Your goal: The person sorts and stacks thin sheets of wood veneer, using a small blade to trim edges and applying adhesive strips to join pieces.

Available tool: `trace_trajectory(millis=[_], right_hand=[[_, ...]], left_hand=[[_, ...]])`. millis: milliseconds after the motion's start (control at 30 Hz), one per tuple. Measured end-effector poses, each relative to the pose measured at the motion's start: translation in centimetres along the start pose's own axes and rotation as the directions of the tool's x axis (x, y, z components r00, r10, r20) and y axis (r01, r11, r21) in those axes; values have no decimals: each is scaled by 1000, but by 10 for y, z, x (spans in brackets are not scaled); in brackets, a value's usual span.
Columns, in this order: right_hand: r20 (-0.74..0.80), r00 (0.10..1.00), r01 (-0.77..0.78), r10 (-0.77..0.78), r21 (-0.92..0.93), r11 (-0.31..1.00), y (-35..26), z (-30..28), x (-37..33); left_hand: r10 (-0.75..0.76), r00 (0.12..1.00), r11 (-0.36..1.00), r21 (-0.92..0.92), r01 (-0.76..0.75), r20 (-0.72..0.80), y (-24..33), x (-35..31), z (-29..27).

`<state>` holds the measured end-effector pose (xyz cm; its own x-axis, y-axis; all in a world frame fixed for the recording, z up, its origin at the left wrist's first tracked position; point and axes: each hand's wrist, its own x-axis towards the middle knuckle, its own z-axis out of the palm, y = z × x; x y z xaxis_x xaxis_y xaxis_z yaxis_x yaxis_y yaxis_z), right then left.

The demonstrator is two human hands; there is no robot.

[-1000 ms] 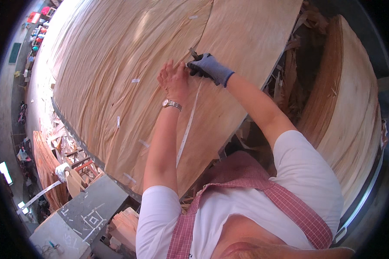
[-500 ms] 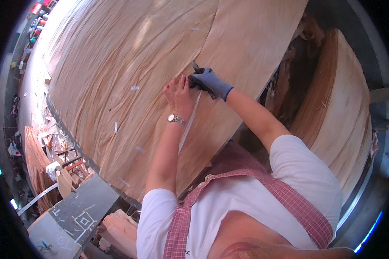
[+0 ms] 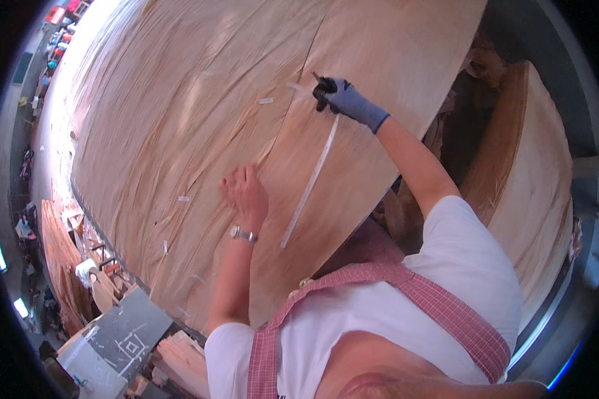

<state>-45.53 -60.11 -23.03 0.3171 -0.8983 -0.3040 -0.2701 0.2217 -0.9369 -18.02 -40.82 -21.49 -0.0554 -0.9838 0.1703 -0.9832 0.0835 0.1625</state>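
A wide veneer sheet [image 3: 180,133] fills most of the view, its grain running in long curved streaks; its far end runs out of the top edge and the bench under it is hidden. A second, smoother sheet [image 3: 393,60] lies over the veneer's right part, the seam between them curving down from the top. Right of the veneer a stack [image 3: 539,186] of more sheets shows edge-on, partly cut off by the dark rim. Below the veneer's lower left edge stands a grey board [image 3: 123,332] with white markings, its use hard to make out, and blurred clutter beside it.

A pale tape strip [image 3: 309,183] runs along the veneer from near the seam down toward the person's chest, lying flat on the wood. The left hand [image 3: 245,194], bare with a wristwatch [image 3: 243,233], rests palm-down on the veneer just left of the strip, fingers loose and spread, grasping nothing. The right hand [image 3: 343,98], in a grey-blue glove, is at the strip's upper end, fingers clenched on a small dark tool [image 3: 321,85] that is mostly hidden. Small tape bits [image 3: 265,101] dot the veneer.
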Motion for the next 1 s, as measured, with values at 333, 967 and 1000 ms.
trace_trajectory(millis=[333,967,1000], right_hand=[[200,932,-339,301,191,921,0,-26,53],[322,878,-395,354,69,916,-23,-46,49],[225,970,-44,93,-210,977,-12,-50,52]], left_hand=[[-79,988,997,-33,75,-131,102,179,67],[-61,994,998,-9,61,-94,128,171,83],[-50,996,998,28,53,-76,126,171,82]])
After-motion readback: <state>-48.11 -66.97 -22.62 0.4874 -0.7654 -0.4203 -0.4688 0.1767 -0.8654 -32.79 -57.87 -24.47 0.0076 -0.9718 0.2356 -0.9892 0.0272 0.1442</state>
